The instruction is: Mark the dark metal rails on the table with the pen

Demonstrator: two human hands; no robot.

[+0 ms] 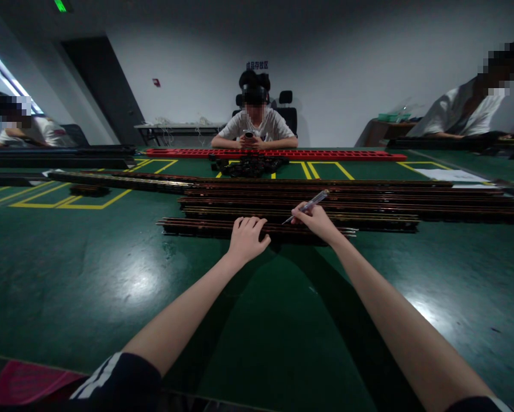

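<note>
My left hand (247, 239) lies over the nearest of several long, dark strips (200, 227), its fingers bent over the top and the thumb on the near side. Between the fingers of my right hand (319, 222) is a slim pen-like tool (317, 199) with a clear handle. The thin tip points down and left toward the strips, just right of my left hand; whether it touches them I cannot tell. More dark strips with coppery edges (359, 200) lie side by side behind the nearest one.
The green table (111, 320) bears yellow marking lines. Farther back are a black pile of parts (250, 165) and a long red rail (325, 154). A person (257, 126) sits opposite, with others at left and right. White paper (451, 176) lies at right.
</note>
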